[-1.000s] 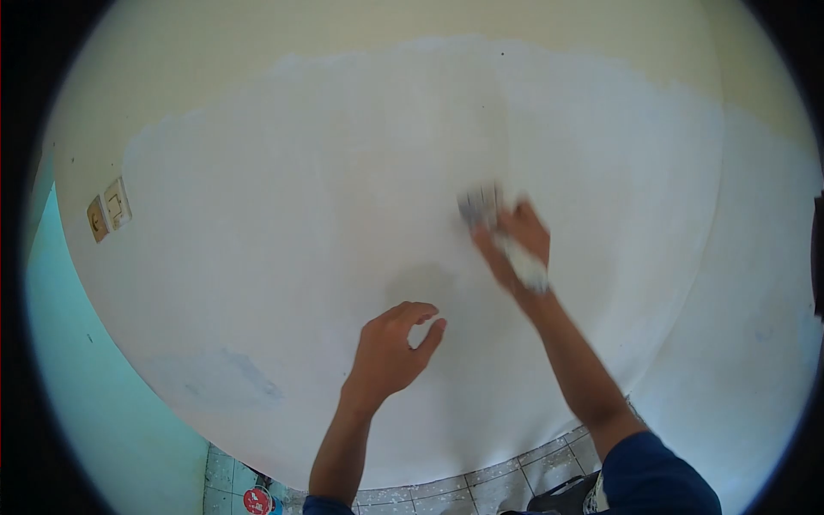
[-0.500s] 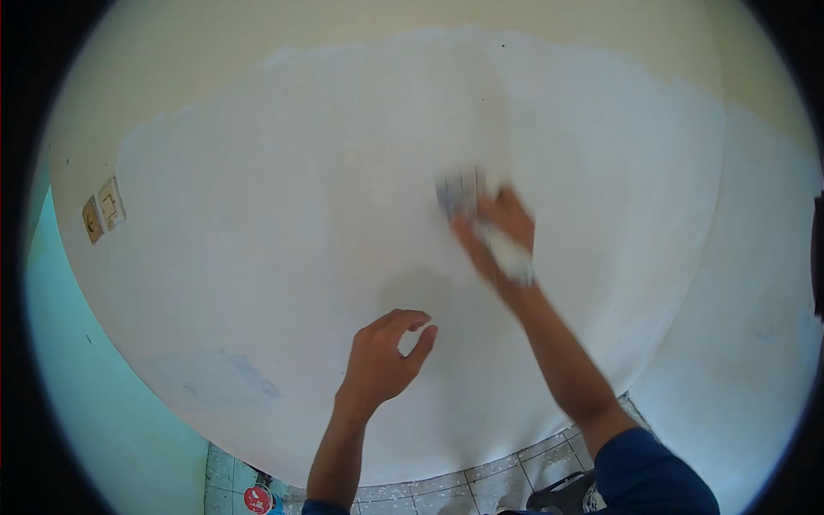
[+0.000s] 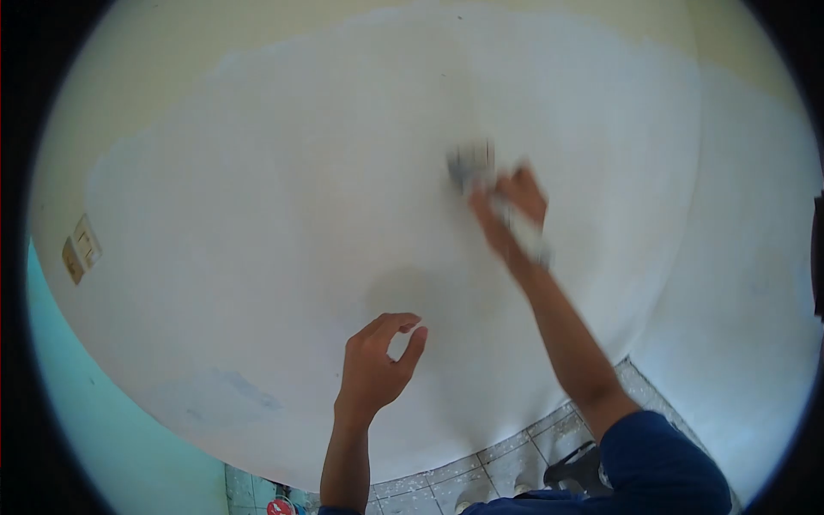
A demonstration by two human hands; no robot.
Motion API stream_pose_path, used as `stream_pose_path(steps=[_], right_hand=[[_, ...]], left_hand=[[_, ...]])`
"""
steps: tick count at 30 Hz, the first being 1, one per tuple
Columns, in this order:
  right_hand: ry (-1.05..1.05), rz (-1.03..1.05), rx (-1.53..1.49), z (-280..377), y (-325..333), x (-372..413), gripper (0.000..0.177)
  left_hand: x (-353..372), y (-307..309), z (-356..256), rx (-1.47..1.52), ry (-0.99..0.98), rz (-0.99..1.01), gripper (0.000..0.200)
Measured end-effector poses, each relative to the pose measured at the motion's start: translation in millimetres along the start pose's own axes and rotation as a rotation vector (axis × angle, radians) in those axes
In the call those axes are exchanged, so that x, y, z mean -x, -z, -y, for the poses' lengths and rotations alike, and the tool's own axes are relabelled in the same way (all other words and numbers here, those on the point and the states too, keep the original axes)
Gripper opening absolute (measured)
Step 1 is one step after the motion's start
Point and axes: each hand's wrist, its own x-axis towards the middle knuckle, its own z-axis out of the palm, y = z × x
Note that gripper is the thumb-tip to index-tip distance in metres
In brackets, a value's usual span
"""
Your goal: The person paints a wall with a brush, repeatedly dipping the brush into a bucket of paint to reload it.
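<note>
My right hand (image 3: 513, 210) is closed around a paintbrush (image 3: 469, 167), its pale handle slanting back toward my wrist. Motion blurs the brush's grey head, which overlaps the upper middle of the wall. This wall (image 3: 257, 215) carries a whitish coat with an uneven upper edge, and a cream-yellow band shows above it. Lower down, my left hand (image 3: 378, 360) hovers in front of the wall with nothing in it; its thumb and fingers curve with a gap between them, and a soft shadow falls just above it.
A switch and socket pair (image 3: 82, 249) sits on the wall at the left. A turquoise wall (image 3: 94, 395) borders it there. Below are paint-spattered floor tiles (image 3: 446, 493), a red-topped container (image 3: 280, 506) and a dark object (image 3: 577, 470) by my right elbow.
My right hand and the brush have moved slightly up and right. The view has shifted, so the switches sit lower and further left. My left hand keeps its curved pose.
</note>
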Motion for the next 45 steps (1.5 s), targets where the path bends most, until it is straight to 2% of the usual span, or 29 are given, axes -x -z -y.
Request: stream_pose_path(steps=[1,2,3,4,5,7,8,9,10,11,13,14,16,18,19,22,25,28,29,32,33,36,39,42,45], right_hand=[[-0.13,0.071,0.008,-4,21,52,0.025],[-0.349,0.202,0.088,-4,41,101,0.022],[-0.511,0.207,0.066,0,62,140,0.02],[-0.54,0.157,0.045,-11,84,184,0.021],[-0.605,0.139,0.09,-12,112,216,0.02],[-0.839,-0.023,0.098,-6,171,268,0.018],[-0.95,-0.131,0.126,5,210,296,0.017],[-0.981,-0.088,0.33,18,247,310,0.018],[-1.17,-0.131,0.356,37,286,326,0.02],[-1.211,-0.157,0.435,53,322,343,0.022],[-1.441,-0.386,0.391,92,386,358,0.022],[-1.399,-0.45,0.509,114,414,360,0.025],[-1.311,-0.527,0.687,145,456,363,0.033],[-1.378,-0.63,0.637,165,506,381,0.045],[-1.447,-0.699,0.608,167,528,385,0.046],[-1.549,-0.686,0.607,150,566,389,0.048],[-1.632,-0.533,0.533,105,605,412,0.05],[-1.775,-0.249,0.548,53,627,431,0.044],[-1.632,-0.075,0.682,34,637,465,0.041],[-1.515,0.238,0.65,-11,646,509,0.037],[-1.55,0.188,0.493,-22,650,530,0.036],[-1.453,0.342,0.44,-45,652,574,0.039],[-1.591,0.479,0.429,-53,653,591,0.041],[-1.588,0.476,0.405,-55,651,609,0.037],[-1.754,0.389,0.345,-51,653,602,0.034]], left_hand=[[2,-4,1,0.018,0.0,0.006,0.014],[4,-8,3,0.054,0.024,0.015,0.014],[9,-13,2,0.091,0.058,0.041,0.014],[12,-20,3,0.126,0.085,0.083,0.014],[16,-34,10,0.146,0.025,0.114,0.014],[28,-67,9,0.227,0.029,0.25,0.014],[35,-88,5,0.281,0.029,0.338,0.014],[41,-115,3,0.333,0.035,0.427,0.015],[51,-144,0,0.382,0.045,0.518,0.015],[66,-172,-5,0.422,0.055,0.612,0.016],[94,-227,-29,0.525,0.128,0.834,0.018],[107,-252,-42,0.557,0.168,0.91,0.019],[136,-296,-65,0.638,0.112,1.078,0.022],[163,-336,-93,0.668,0.122,1.218,0.023],[176,-359,-103,0.674,0.122,1.277,0.024],[218,-421,-111,0.627,0.138,1.374,0.034],[265,-488,-111,0.511,0.002,1.339,0.044],[300,-535,-109,0.416,-0.066,1.289,0.054],[309,-544,-111,0.358,-0.043,1.346,0.06],[339,-568,-106,0.316,-0.072,1.305,0.063],[344,-571,-106,0.305,-0.072,1.298,0.064],[349,-569,-107,0.299,-0.053,1.291,0.065],[346,-564,-105,0.339,0.021,1.319,0.065],[342,-565,-106,0.339,0.05,1.344,0.065],[343,-565,-105,0.321,0.025,1.35,0.066]])
